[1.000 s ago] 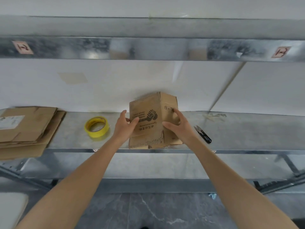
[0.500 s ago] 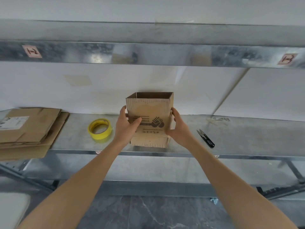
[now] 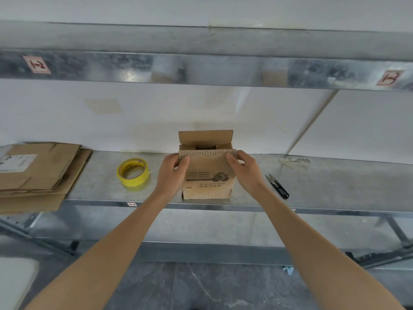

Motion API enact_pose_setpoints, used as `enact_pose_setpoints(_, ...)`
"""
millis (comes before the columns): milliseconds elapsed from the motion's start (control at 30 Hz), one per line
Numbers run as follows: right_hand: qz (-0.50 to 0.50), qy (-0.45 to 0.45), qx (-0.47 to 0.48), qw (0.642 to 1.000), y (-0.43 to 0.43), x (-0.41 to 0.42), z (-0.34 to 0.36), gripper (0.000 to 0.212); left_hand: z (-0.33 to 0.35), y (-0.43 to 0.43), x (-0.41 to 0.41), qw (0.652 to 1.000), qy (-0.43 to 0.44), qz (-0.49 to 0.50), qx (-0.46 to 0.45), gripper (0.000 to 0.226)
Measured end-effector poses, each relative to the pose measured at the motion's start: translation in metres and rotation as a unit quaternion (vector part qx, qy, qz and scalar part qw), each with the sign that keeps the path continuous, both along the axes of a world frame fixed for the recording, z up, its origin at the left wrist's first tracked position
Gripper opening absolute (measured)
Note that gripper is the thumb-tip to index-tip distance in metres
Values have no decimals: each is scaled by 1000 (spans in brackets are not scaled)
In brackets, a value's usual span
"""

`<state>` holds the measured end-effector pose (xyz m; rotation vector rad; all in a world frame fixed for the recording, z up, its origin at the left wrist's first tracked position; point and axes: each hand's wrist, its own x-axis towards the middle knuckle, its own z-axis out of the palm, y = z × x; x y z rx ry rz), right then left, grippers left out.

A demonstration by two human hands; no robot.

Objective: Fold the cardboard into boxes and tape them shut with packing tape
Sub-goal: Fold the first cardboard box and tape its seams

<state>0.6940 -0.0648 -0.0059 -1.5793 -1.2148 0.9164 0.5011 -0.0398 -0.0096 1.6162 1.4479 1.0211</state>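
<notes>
A small brown cardboard box (image 3: 206, 175) with a printed handshake logo stands upright on the metal shelf (image 3: 324, 191), its top open. The far flap stands up and the near flap leans toward me. My left hand (image 3: 171, 173) grips the box's upper left corner, thumb on the near flap. My right hand (image 3: 244, 172) grips the upper right corner the same way. A yellow roll of tape (image 3: 133, 172) lies on the shelf left of the box.
A stack of flat cardboard sheets (image 3: 33, 173) lies at the shelf's left end. Small black snips (image 3: 278, 186) lie right of the box. A second metal shelf (image 3: 201, 68) runs overhead. A white wall stands behind.
The box was turned from an angled pose to square and upright on the shelf. Both hands slid from its sides up to the top corners, and the top flaps have opened.
</notes>
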Motion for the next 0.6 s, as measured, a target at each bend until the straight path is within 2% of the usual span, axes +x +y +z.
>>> enact_pose_setpoints(67,-10,-21,-12,1000,5,1,1,19,1,6,2,999,-13,18,-29,18)
enact_pose_setpoints(167,7,-36,-38,999,11,4,6,57,10,13,2,996,-45,-2,-73,63)
enact_pose_setpoints(233,45,-60,-45,996,16,8,10,76,17,20,3,997,-4,-40,-66,76)
enact_pose_setpoints(333,103,-80,-44,990,25,14,17,88,27,30,2,995,58,-66,-43,79)
enact_pose_setpoints(400,126,-129,-41,983,29,17,18,82,26,33,0,989,128,-68,-11,67)
enact_pose_setpoints(467,133,-177,-36,975,27,19,17,62,21,34,-3,976,201,-87,17,47)
enact_pose_setpoints(533,142,-217,-29,965,22,18,14,47,13,32,-5,971,217,-95,7,41)
enact_pose_setpoints(600,149,-243,-15,958,15,16,11,43,8,27,-6,975,199,-95,-12,44)
